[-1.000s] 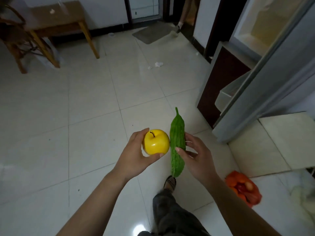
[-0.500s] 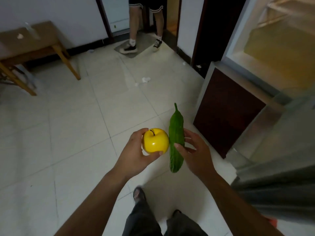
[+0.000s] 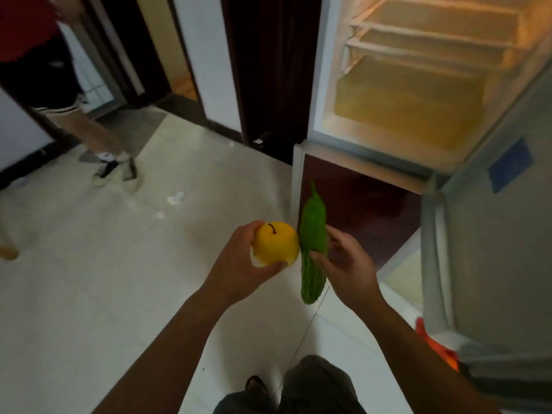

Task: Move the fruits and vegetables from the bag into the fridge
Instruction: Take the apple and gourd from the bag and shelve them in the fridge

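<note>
The left hand (image 3: pixel 239 270) grips a yellow apple (image 3: pixel 276 243), thumb under it and fingers curled over its far side, stem up. The right hand (image 3: pixel 349 264) pinches a bitter gourd (image 3: pixel 312 243) around its middle; the gourd stands nearly upright with its pointed tip up. The two hands are close together at chest height, and the apple's right edge appears to meet the gourd's left edge.

Both pieces hang above the pale tiled floor (image 3: pixel 89 279), just in front of the left corner of the fridge (image 3: pixel 318 85). Its upper compartment stands open ahead and to the right, lit yellow inside, with wire-edged shelves (image 3: pixel 433 34) stacked toward the top. Below the compartment's front lip is a dark red lower door (image 3: pixel 358 210), which is closed. The grey fridge door (image 3: pixel 504 249) is swung out on the right and fills that side of the view.

A sliver of the orange bag (image 3: pixel 434 345) shows on the floor at the door's lower edge, mostly hidden behind it.

To the left the floor runs open back to a mat (image 3: pixel 134 127) by a doorway. A second person (image 3: pixel 89 130) stands there, only the legs and shoes clear. Paper scraps (image 3: pixel 176 198) lie on the tiles between that person and the fridge.
</note>
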Motion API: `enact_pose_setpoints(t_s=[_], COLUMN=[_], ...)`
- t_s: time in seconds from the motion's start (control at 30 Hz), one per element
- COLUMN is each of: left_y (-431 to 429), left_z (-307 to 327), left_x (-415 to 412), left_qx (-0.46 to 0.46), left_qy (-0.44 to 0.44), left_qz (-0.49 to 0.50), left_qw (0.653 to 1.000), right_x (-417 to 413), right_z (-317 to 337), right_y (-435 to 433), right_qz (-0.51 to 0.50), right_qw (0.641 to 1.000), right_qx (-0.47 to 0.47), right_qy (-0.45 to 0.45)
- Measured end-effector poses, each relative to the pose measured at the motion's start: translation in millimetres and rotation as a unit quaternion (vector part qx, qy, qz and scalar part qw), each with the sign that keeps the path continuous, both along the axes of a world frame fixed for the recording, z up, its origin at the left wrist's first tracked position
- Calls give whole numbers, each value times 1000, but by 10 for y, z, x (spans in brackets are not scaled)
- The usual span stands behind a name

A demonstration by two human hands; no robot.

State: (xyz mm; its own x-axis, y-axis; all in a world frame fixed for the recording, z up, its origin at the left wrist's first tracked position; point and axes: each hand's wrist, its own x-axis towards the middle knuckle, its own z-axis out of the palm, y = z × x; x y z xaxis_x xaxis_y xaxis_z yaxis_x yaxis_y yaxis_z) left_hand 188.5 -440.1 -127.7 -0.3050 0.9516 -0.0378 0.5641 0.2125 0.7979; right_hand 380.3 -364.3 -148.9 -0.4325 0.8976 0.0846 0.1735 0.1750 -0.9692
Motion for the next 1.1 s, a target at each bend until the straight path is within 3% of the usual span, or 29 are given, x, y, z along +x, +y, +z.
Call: enact_pose_setpoints(t_s=[0.3, 0.7, 0.93, 1.1], left_y=[1247, 3560, 4334, 4821], left_z=[24, 414, 462, 611], left_x=[-210, -272, -314, -367], left_qx=[7, 55, 76, 96], left_qy=[-15, 4, -46, 2], left_qz=[-109, -166, -186, -243], left_qw=[994, 985, 979, 965], right_x=[-86, -154, -169, -248], right_z=[52, 409, 539, 708], right_y=[800, 2821, 3533, 3839], right_qz=[-113, -207, -241, -297], right_qw=[993, 975, 968, 951], right_qx=[25, 62, 66, 60], right_qy=[-5, 41, 25, 63])
